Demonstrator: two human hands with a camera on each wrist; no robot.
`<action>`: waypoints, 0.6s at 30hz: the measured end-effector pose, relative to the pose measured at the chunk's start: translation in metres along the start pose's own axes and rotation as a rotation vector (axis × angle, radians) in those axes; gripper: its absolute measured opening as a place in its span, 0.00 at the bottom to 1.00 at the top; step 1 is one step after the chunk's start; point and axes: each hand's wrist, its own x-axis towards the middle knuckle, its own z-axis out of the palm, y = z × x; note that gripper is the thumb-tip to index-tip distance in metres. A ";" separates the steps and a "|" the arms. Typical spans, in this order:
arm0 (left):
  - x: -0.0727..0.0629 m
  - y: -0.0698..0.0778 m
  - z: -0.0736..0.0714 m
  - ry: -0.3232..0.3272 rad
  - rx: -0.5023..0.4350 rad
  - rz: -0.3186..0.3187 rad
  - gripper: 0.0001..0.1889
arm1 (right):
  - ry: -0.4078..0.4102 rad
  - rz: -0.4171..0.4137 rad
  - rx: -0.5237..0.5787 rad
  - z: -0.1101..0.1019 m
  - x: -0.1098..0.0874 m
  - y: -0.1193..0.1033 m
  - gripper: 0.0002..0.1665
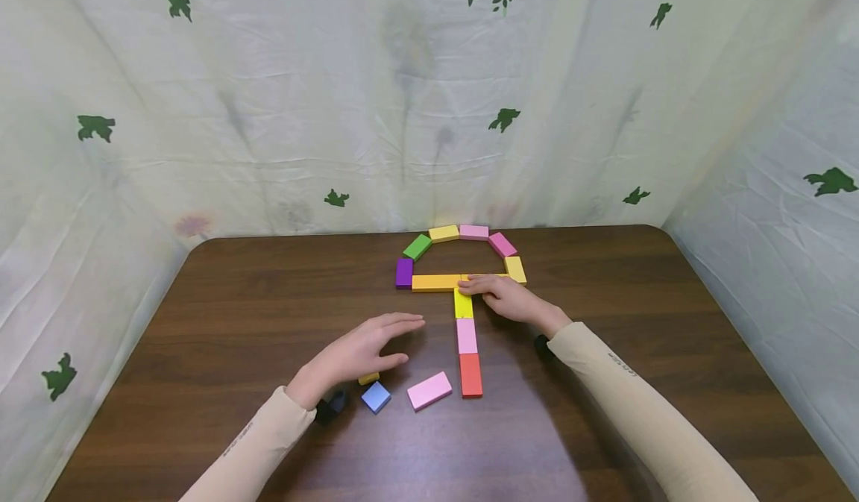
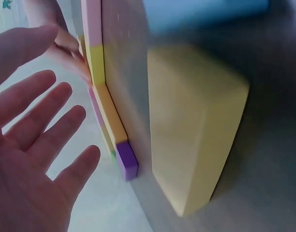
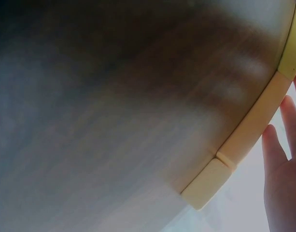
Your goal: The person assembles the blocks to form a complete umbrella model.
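My right hand (image 1: 510, 298) lies with its fingertips at the right orange block (image 1: 495, 276) and the top of the bright yellow block (image 1: 464, 305), partly covering both. In the right wrist view, its fairly straight fingers touch the edge of the orange block (image 3: 256, 123). The left hand (image 1: 356, 349) hovers over the table with fingers spread and nothing held. Under it lies a partly hidden yellow block (image 2: 191, 130), with a blue block (image 1: 376, 397) close by. A left orange block (image 1: 436, 283) meets the right one end to end.
Purple (image 1: 404, 273), green (image 1: 417, 247), yellow (image 1: 444, 234) and pink blocks (image 1: 473, 232) are among those arching above the orange row. Below it, a pink block (image 1: 466, 336) and a red block (image 1: 471, 375) continue the stem. A loose pink block (image 1: 429, 391) lies left of the red one.
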 end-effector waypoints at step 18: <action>-0.014 0.026 0.031 -0.106 0.108 0.153 0.31 | -0.004 0.019 0.002 0.000 -0.001 -0.001 0.25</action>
